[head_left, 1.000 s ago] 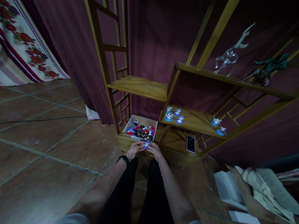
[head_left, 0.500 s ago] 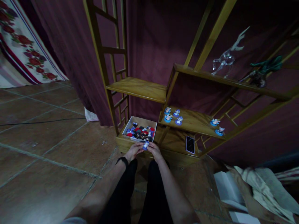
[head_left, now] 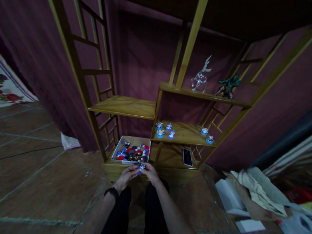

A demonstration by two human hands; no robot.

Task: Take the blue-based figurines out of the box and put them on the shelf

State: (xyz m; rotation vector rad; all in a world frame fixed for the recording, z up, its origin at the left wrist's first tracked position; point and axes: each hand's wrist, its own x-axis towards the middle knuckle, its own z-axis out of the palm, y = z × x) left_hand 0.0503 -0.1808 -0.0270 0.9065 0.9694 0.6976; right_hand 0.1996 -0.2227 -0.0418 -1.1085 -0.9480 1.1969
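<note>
The left hand [head_left: 128, 175] and the right hand [head_left: 151, 172] are holding a small purple toy [head_left: 141, 168] just in front of the open box [head_left: 136, 140]. A pile of toys [head_left: 133, 152] is lying inside the box. Right of the box, a phone [head_left: 187, 157] is lying flat. Higher than the box and to its right, six little figures [head_left: 171, 134] are standing on a shelf [head_left: 186, 135].

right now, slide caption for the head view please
Both hands hold a purple-and-white figurine in front of a box of figurines on a wooden shelf unit.

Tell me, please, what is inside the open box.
The box holds a jumble of small figurines with red, black and blue parts; whatever lies beneath them is hidden.
</note>
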